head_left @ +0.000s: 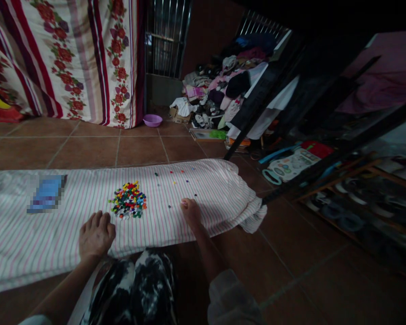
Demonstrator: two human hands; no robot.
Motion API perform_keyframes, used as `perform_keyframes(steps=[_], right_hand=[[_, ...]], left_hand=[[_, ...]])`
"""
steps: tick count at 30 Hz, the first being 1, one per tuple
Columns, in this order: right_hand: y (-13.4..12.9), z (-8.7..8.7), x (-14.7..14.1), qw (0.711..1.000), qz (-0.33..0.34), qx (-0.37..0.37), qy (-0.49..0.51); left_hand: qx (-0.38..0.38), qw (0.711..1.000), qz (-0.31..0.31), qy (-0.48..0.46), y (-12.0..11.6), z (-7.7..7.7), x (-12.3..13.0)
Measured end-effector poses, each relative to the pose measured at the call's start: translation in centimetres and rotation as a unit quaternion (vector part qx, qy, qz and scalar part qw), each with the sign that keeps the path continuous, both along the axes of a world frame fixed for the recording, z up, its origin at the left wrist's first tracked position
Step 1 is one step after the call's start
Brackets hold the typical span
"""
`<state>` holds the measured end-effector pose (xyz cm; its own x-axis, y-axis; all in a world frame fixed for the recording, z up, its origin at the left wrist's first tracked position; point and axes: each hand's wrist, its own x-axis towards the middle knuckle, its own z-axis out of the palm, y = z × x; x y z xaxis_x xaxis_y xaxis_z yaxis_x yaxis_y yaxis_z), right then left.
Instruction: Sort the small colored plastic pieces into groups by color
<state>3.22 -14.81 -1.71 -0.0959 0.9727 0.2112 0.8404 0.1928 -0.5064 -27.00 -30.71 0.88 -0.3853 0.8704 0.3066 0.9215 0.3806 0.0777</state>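
Note:
A heap of small multicoloured pieces [128,200] lies on a striped cloth [84,194]. To its right, several single pieces are spread apart, among them a yellow one [175,183] and a dark one [195,195]. My left hand [96,234] rests on the cloth just below and left of the heap, its fingers close together and bent, with nothing visible in them. My right hand [190,212] is over the cloth among the spread pieces, thumb and forefinger pinched together on something too small to make out. A grey piece [169,206] lies left of it.
A blurred blue item [47,194] lies on the cloth at the left. Beyond are a floral curtain [64,58], a purple basin [152,120] and a pile of clothes [223,90]. A dark pole slants down at the right, before a shoe rack [358,198].

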Motion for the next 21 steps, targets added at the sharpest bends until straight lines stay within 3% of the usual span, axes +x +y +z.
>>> perform_keyframes(steps=[8, 12, 21], right_hand=[[3.1, -0.5, 3.4, 0.991, -0.061, 0.091, 0.072], [4.3, -0.5, 4.5, 0.995, -0.03, 0.078, 0.052], [2.9, -0.8, 4.7, 0.997, -0.042, 0.059, -0.026]], left_hand=[[0.011, 1.0, -0.008, 0.006, 0.0, -0.3, -0.1], [0.005, 1.0, -0.005, 0.007, 0.0, -0.2, -0.1], [0.001, 1.0, -0.005, 0.002, 0.0, 0.1, 0.1]])
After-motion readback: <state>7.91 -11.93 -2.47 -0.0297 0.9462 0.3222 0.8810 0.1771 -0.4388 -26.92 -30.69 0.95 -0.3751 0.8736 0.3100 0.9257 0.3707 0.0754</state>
